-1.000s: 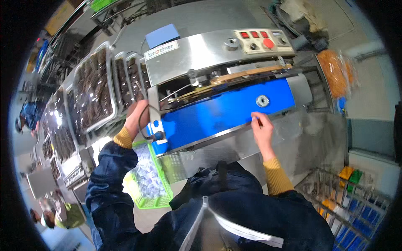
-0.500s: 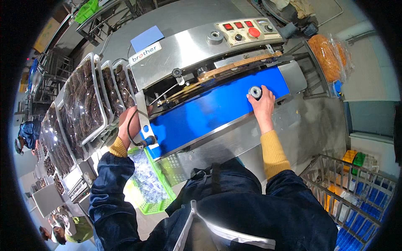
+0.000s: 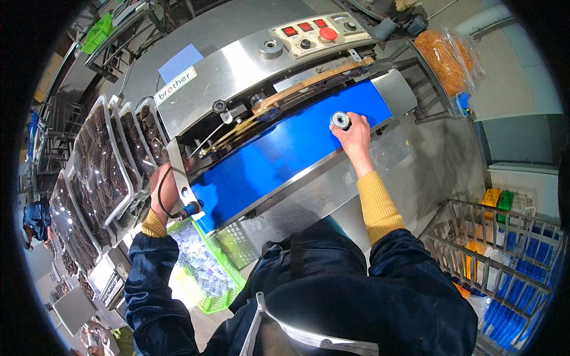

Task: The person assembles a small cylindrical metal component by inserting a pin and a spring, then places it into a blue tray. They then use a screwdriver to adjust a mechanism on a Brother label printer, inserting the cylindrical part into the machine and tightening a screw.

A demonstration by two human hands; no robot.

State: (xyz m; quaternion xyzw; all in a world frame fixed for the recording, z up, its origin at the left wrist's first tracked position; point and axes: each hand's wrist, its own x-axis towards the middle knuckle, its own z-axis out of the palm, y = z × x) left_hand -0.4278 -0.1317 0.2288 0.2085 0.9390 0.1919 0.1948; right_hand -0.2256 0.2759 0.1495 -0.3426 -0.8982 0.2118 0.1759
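Note:
In my right hand (image 3: pixel 355 137) is a small round metal piece (image 3: pixel 340 120) with a dark rim and a hole in its centre. My fingers are closed round its right side, over the right half of a blue conveyor belt (image 3: pixel 279 157). The belt runs along the front of a steel sealing machine (image 3: pixel 237 68). At the machine's left end, my left hand (image 3: pixel 163 187) reaches behind an upright metal bracket (image 3: pixel 179 163). That bracket and a black cable (image 3: pixel 160 193) hide its fingers, so its grip does not show.
Clear-covered trays of dark, elongated goods (image 3: pixel 101 151) stand stacked close at the left. A green basket (image 3: pixel 222 302) of small clear packets sits below the belt's left end. A control panel (image 3: pixel 320 34) tops the machine. At right stands a metal-railed cart (image 3: pixel 493 267) with blue packs.
The whole view has shifted, so the machine sits further left in it. My right hand keeps hold of the metal piece over the belt, and my left hand stays by the bracket.

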